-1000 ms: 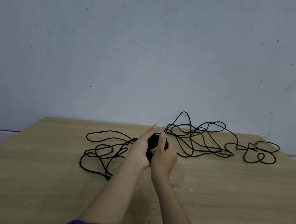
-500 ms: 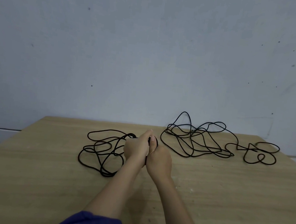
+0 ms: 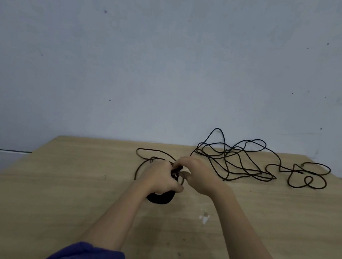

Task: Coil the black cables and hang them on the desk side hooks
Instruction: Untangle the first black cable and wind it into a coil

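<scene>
A wound coil of black cable [image 3: 159,197] hangs below my left hand [image 3: 158,176], which is closed around it above the wooden desk [image 3: 54,191]. My right hand [image 3: 196,176] is pressed against the left and pinches a strand of the same cable at the top of the coil. A short loose loop of that cable [image 3: 148,152] trails on the desk behind my left hand. A second black cable [image 3: 242,160] lies tangled and untouched at the back right of the desk. No hooks are in view.
A pale blue wall [image 3: 172,66] stands right behind the desk's far edge. The desk's left edge runs diagonally at the left. A small white mark [image 3: 204,218] sits on the wood near my right forearm.
The loose loops left of my hands have shrunk to one short loop as more cable wound onto the coil. The coil now hangs below my left hand. The tangled cable has not moved.
</scene>
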A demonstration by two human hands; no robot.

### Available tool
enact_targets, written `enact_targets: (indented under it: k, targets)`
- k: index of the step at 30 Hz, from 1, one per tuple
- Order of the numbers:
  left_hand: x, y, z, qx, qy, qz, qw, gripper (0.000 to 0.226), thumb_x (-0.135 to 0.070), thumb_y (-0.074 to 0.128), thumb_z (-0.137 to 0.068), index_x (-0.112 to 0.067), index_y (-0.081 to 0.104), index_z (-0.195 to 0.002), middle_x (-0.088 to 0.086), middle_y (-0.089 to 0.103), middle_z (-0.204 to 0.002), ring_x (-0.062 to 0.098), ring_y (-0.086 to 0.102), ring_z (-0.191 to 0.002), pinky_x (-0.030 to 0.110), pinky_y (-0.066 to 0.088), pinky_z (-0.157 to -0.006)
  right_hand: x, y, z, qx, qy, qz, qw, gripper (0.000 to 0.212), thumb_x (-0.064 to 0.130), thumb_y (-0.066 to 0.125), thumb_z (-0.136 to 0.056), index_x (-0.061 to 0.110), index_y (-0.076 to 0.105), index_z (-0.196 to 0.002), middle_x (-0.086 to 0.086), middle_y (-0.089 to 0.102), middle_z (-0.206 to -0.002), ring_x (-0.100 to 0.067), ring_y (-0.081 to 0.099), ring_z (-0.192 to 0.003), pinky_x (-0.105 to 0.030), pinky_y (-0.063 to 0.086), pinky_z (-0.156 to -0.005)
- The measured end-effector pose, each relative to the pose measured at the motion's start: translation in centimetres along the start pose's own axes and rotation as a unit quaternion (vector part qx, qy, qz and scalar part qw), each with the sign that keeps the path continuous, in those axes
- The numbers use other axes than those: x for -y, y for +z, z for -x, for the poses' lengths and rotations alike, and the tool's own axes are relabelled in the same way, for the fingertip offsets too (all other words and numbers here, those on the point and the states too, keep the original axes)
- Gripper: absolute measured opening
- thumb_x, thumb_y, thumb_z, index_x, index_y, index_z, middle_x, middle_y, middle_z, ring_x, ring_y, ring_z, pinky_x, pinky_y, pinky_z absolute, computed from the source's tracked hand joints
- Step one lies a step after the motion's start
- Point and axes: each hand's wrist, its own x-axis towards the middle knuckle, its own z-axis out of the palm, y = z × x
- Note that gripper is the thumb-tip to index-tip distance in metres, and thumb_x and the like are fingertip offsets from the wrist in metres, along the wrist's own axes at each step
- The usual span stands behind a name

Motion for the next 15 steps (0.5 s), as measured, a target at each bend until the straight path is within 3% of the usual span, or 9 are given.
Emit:
enact_targets:
  k: [3, 7, 10, 15]
  targets:
    - [0.3, -0.7, 0.1, -0.021, 0.001, -0.044, 0.999, 0.037, -0.035, 0.073, -0.063, -0.02, 0.041, -0.053, -0.004, 0.04, -0.053, 0.023, 0.045, -0.061, 0.029, 0.029, -0.049, -0.8, -0.2, -0.1, -0.048, -0.044, 0.024, 0.998, 0.011, 0.009, 0.058, -0.087, 0.007, 0.067, -0.094, -0.007, 0.065, -0.094, -0.024, 0.055, -0.094, -0.036, 0.042, -0.084]
    - [1.5, -1.3, -0.3, -0.05, -0.029, -0.028, 0.998, 0.044, -0.037, 0.073, -0.061, -0.014, 0.039, -0.046, 0.0, 0.037, -0.049, 0.023, 0.041, -0.054, 0.028, 0.024, -0.043, -1.5, -0.9, -0.3, -0.079, -0.054, 0.058, 0.994, 0.015, 0.019, 0.057, -0.09, 0.006, 0.063, -0.087, -0.005, 0.061, -0.085, -0.022, 0.052, -0.087, -0.035, 0.042, -0.077]
    - [3.2, -2.1, -0.4, -0.077, -0.074, 0.019, 0.994, 0.045, -0.033, 0.074, -0.062, -0.013, 0.039, -0.046, 0.001, 0.038, -0.048, 0.021, 0.04, -0.051, 0.027, 0.026, -0.045, -3.6, -1.8, 0.2, -0.088, -0.01, 0.067, 0.994, 0.016, 0.016, 0.055, -0.091, 0.002, 0.061, -0.087, -0.005, 0.057, -0.081, -0.022, 0.05, -0.083, -0.031, 0.035, -0.07]
    - [5.3, -2.2, -0.7, -0.099, -0.135, 0.171, 0.971, 0.034, -0.017, 0.073, -0.063, -0.014, 0.044, -0.045, -0.002, 0.036, -0.042, 0.017, 0.033, -0.043, 0.022, 0.027, -0.046, -6.8, -2.3, 1.4, -0.096, 0.049, 0.084, 0.991, 0.014, 0.004, 0.052, -0.089, 0.003, 0.062, -0.099, -0.008, 0.059, -0.092, -0.024, 0.052, -0.089, -0.025, 0.026, -0.066]
